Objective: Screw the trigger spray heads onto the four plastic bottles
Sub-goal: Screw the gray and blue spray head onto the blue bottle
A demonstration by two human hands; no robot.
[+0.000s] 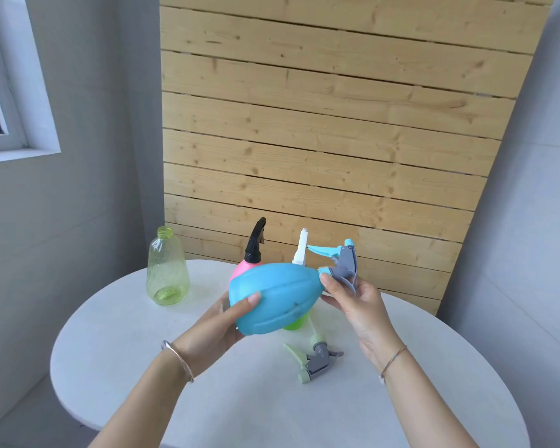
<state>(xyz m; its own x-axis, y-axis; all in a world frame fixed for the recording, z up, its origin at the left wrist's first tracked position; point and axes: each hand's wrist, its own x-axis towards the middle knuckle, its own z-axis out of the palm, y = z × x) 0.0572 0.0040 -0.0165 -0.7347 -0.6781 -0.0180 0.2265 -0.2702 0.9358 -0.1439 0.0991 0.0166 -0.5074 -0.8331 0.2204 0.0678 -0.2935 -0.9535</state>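
Observation:
I hold a blue bottle (275, 295) on its side above the round table. My left hand (222, 321) cups its base. My right hand (353, 302) grips the blue and grey spray head (341, 263) at the bottle's neck. Behind the blue bottle stand a pink bottle (240, 270) with a black spray head (256, 240) and a green bottle (296, 321) with a white spray head (301, 247), both mostly hidden. A clear yellow-green bottle (167, 273) stands open-necked at the left. A loose green and grey spray head (311, 360) lies on the table.
The white round table (249, 399) has its edges at the left and right of my arms. A wooden slat panel (320, 140) leans against the wall just behind the table. A window (0, 92) is at the far left.

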